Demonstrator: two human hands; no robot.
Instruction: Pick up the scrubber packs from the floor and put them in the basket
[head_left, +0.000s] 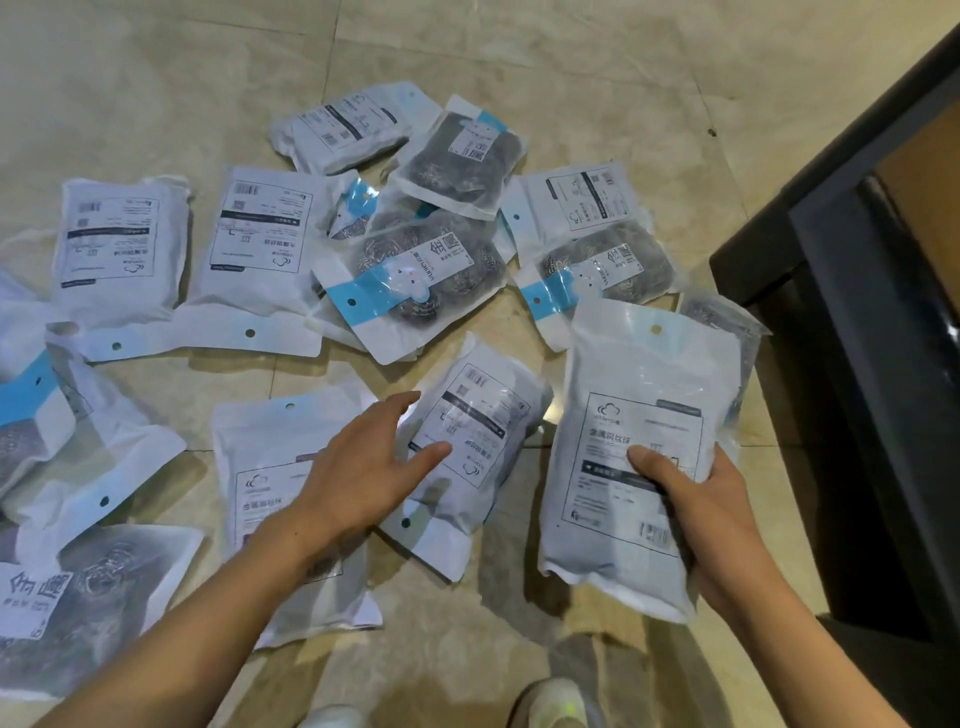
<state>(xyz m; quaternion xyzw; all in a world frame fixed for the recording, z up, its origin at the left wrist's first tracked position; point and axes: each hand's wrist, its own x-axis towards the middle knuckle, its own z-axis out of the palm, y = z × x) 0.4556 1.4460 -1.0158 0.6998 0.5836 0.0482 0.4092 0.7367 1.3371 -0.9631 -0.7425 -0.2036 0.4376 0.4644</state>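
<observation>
The right hand (696, 499) is gripping one pack (639, 431); the left hand (363, 467), fingers spread, is reaching over the next pack (467, 441) on the floor (467, 52). Best pinching its edge. No basket showing.

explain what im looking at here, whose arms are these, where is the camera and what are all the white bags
There is no machine here: the arms belong to a person, and the single picture comes from a wide-angle camera worn on their head, looking forward and down. That is why both forearms reach in from the bottom edge and the tips of their shoes show below.

The white bags are scrubber packs scattered over a tiled floor. Some lie label side up, others show the dark steel-wool scrubber through a clear window, like this one.

The right hand grips one pack, thumb on its printed label. The left hand is open, fingers stretched toward another pack lying on the floor. A dark piece of furniture stands on the right. No basket is in view.
</observation>
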